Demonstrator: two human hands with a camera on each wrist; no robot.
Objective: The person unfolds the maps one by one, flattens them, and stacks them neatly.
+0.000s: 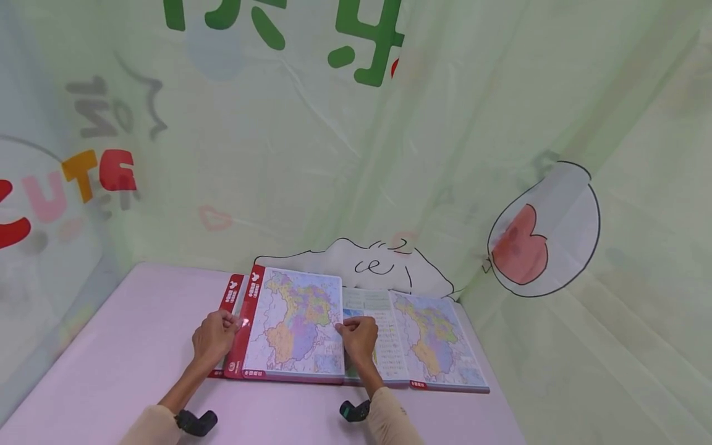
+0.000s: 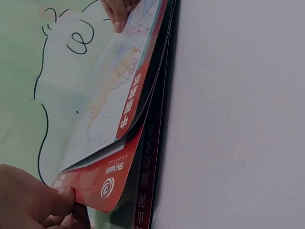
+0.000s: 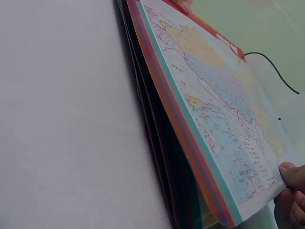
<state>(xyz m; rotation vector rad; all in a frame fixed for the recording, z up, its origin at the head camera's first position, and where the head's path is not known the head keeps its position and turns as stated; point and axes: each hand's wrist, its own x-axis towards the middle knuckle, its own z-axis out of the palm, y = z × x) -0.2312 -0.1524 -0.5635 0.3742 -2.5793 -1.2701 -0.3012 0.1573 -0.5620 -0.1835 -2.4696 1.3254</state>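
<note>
A map booklet (image 1: 295, 324) with a red left border and a coloured map on its front lies between my hands, raised a little over other printed sheets. My left hand (image 1: 214, 337) pinches its red left edge between thumb and fingers. On the opposite side my right hand (image 1: 358, 339) grips the right edge, thumb on top. In the left wrist view the red cover (image 2: 97, 183) juts out beyond the map page under my left thumb. From the right wrist, the booklet (image 3: 214, 109) shows layered, coloured page edges, with my right hand (image 3: 291, 191) at its corner.
Beneath and to the left, another red-bordered booklet (image 1: 232, 287) peeks out. Right of it lie a sheet with columns of text (image 1: 384, 337) and a second map (image 1: 436, 340). All sit on a pale pink table (image 1: 139, 321) against a printed curtain (image 1: 250, 154).
</note>
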